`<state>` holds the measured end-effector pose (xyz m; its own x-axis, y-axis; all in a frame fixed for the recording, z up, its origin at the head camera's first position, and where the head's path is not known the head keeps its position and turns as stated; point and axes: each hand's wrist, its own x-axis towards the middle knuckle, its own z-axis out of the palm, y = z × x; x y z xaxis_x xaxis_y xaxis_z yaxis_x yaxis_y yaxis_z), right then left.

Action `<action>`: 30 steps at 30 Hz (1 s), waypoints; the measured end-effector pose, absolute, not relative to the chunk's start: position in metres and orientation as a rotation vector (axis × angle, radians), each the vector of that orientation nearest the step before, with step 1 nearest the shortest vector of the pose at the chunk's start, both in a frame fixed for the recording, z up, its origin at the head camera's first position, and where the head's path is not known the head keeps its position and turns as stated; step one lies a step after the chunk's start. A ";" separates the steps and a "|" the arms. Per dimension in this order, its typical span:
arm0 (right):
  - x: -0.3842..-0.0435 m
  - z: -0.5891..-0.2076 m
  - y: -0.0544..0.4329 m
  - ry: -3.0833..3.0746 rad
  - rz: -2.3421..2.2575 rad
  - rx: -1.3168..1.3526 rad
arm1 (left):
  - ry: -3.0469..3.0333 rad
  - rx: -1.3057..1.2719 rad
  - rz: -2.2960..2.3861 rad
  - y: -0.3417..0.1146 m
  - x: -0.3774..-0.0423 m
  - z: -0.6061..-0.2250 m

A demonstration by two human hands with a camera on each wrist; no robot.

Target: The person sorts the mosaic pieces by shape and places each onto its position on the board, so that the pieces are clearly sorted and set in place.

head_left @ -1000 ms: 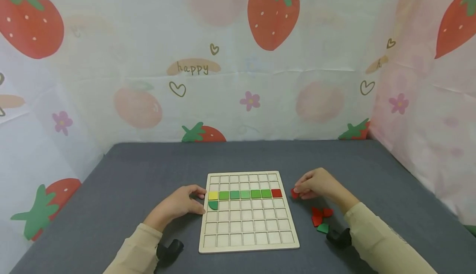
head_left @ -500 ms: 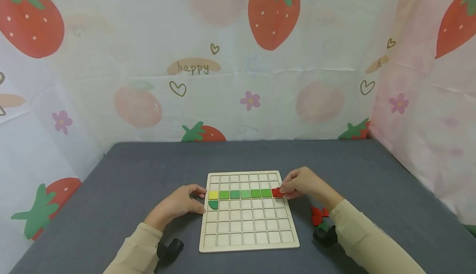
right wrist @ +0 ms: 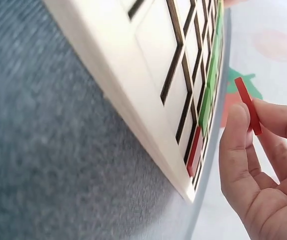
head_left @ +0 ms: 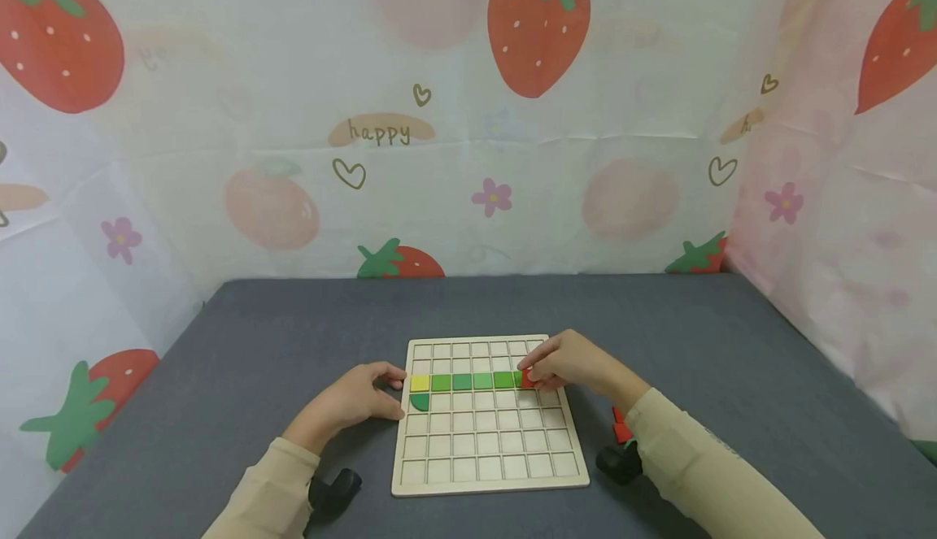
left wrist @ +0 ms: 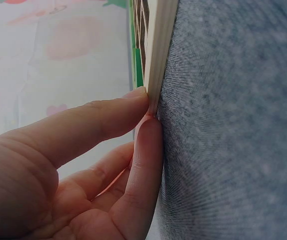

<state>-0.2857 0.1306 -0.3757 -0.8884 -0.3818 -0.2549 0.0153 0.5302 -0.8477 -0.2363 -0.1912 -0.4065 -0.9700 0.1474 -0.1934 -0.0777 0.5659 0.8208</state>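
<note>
We find the wooden grid board (head_left: 490, 489) flat on the tabletop (head_left: 307, 328); its third row from the far edge bears, from the left, a yellow square (head_left: 420, 383) and five green squares (head_left: 462, 381), the last partly covered; the leftmost compartment of the fourth row holds a rounded green piece (head_left: 420, 402); the right hand (head_left: 578, 360) is over the right end of the third row, its grip narrow, pinching a red piece (head_left: 527, 378); the left hand (head_left: 359, 399) has thumb and fingers spaced apart, tips at the board's left edge; loose red pieces (head_left: 622, 429) lie right of the board, partly hidden by the sleeve; only the right wrist view gives us a red square (right wrist: 195, 152) seated at that row's end, and shows the pinched piece tilted, clear of the board; the left wrist view alone confirms fingertip contact with the board's edge.
</note>
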 end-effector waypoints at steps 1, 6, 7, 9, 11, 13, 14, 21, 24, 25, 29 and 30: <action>-0.285 -0.376 0.129 2.358 -1.314 -0.300 | 2.561 0.058 1.358 -0.191 -0.236 -0.407; -0.284 -0.378 0.123 2.326 -1.329 -0.312 | 2.569 0.064 1.352 -0.192 -0.235 -0.409; -0.284 -0.378 0.122 2.321 -1.332 -0.313 | 2.570 0.064 1.351 -0.192 -0.235 -0.409; -0.284 -0.379 0.121 2.308 -1.338 -0.314 | 2.570 0.063 1.348 -0.192 -0.234 -0.409; -0.283 -0.379 0.120 2.308 -1.345 -0.305 | 2.575 0.064 1.341 -0.191 -0.235 -0.408; -0.283 -0.378 0.118 2.312 -1.343 -0.297 | 2.580 0.062 1.335 -0.191 -0.235 -0.407; -0.284 -0.377 0.117 2.314 -1.342 -0.293 | 2.584 0.060 1.330 -0.191 -0.236 -0.406; -0.283 -0.375 0.108 2.320 -1.329 -0.272 | 2.580 0.064 1.330 -0.192 -0.236 -0.405; -0.282 -0.375 0.104 2.324 -1.335 -0.263 | 2.571 0.079 1.338 -0.192 -0.235 -0.405; -0.282 -0.376 0.103 2.323 -1.339 -0.262 | 2.571 0.083 1.340 -0.192 -0.235 -0.405; -0.282 -0.375 0.096 2.331 -1.341 -0.251 | 2.574 0.093 1.342 -0.192 -0.236 -0.406; -0.282 -0.375 0.094 2.334 -1.338 -0.251 | 2.576 0.094 1.343 -0.192 -0.236 -0.406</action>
